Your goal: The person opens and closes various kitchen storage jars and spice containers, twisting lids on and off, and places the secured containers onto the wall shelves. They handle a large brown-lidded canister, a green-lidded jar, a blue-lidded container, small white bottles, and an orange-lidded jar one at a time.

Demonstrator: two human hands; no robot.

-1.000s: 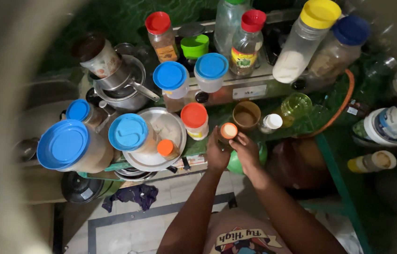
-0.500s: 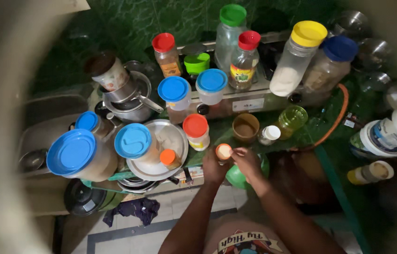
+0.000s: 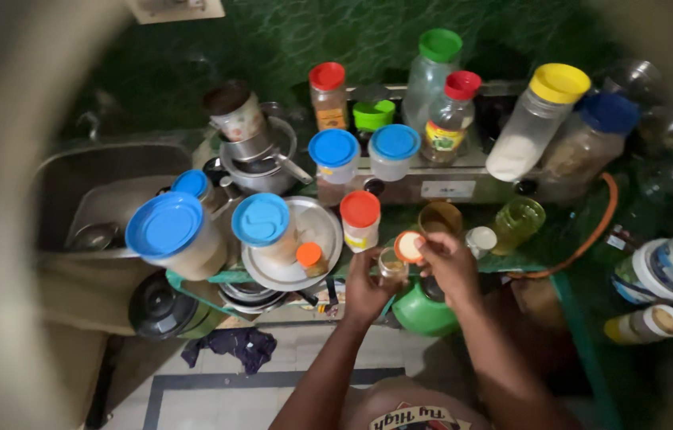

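Orange cap (image 3: pixel 409 247) is off and pinched in the fingers of the right hand (image 3: pixel 449 267), tilted just above the small jar (image 3: pixel 391 267), which the left hand (image 3: pixel 368 288) grips from below, fingers curled round its sides. Both hover at the near edge of the table (image 3: pixel 400 219), out over the floor (image 3: pixel 273 382), and that is the worry: an open jar with nothing under it, so a slip of the left hand would likely send it, contents and all, down onto the tiles. A cap held only at its rim could drop just as easily. And there is hardly anywhere to set things down; a careless elbow to the left could catch the red-capped jar (image 3: pixel 360 220) or the steel plate (image 3: pixel 293 243) with its blue-lidded tub (image 3: pixel 262 225) and small orange-capped bottle (image 3: pixel 310 257).

Surface now: a dark green table, packed tight, with a brown cup (image 3: pixel 440 217) and a yellowish glass (image 3: pixel 518 220) just beyond the hands, tall bottles and jars on a stove (image 3: pixel 440 183) at the far side. Steel sink (image 3: pixel 105 199) to the left, green marbled wall (image 3: pixel 313 36) behind, light dim, the picture's edges blurred
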